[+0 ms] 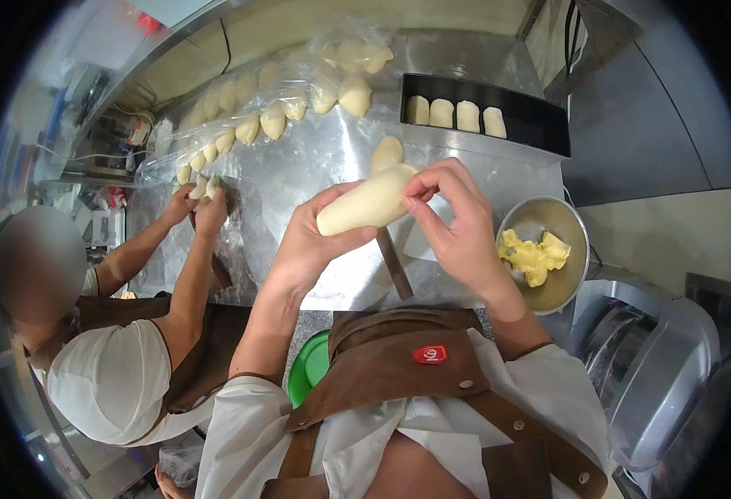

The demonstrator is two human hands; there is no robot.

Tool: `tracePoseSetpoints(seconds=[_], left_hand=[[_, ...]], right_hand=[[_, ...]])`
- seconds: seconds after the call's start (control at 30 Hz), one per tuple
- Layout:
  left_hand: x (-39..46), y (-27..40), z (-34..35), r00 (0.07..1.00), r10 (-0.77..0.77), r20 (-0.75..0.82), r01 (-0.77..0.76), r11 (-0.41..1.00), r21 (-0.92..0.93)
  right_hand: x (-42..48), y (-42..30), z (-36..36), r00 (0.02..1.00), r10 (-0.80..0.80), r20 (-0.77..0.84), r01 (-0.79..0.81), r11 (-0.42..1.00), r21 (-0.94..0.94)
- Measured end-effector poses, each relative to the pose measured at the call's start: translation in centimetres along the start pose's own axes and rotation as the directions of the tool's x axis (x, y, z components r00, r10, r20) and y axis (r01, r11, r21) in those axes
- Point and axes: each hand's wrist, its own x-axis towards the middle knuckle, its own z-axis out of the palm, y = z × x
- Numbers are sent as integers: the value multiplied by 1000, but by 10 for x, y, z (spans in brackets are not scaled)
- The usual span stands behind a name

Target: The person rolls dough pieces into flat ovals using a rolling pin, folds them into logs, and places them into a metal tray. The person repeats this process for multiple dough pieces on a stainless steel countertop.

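Observation:
A long, smooth piece of dough (365, 201) is held in the air above the steel worktable (266, 206). My left hand (322, 227) grips its lower left part, thumb along the near side. The fingertips of my right hand (450, 218) pinch the dough's right edge. Behind the held dough, another dough piece (388, 153) rests on the table. A rolling pin (395, 265) lies partly hidden below my hands. Beyond them stands a black-lined long loaf tin (543, 128) with several dough rolls (468, 116) upright at its left side.
At right, a metal bowl (580, 274) holds yellow butter-like lumps (537, 256). Rows of dough pieces (272, 120) lie partly under clear plastic (166, 150). A co-worker (110, 368) handles dough at left. A green tub (309, 368) stands below the table edge.

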Motion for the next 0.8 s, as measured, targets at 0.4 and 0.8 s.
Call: tracePoseSetpoints(seconds=[0.4, 0.8], left_hand=[[-19, -15, 49, 1000, 15, -17, -17, 997, -79], [-40, -10, 82, 991, 117, -64, -107, 985, 136]], right_hand=[[-36, 2, -42, 998, 7, -60, -2, 996, 91], [-54, -6, -55, 988, -137, -68, 131, 987, -92]])
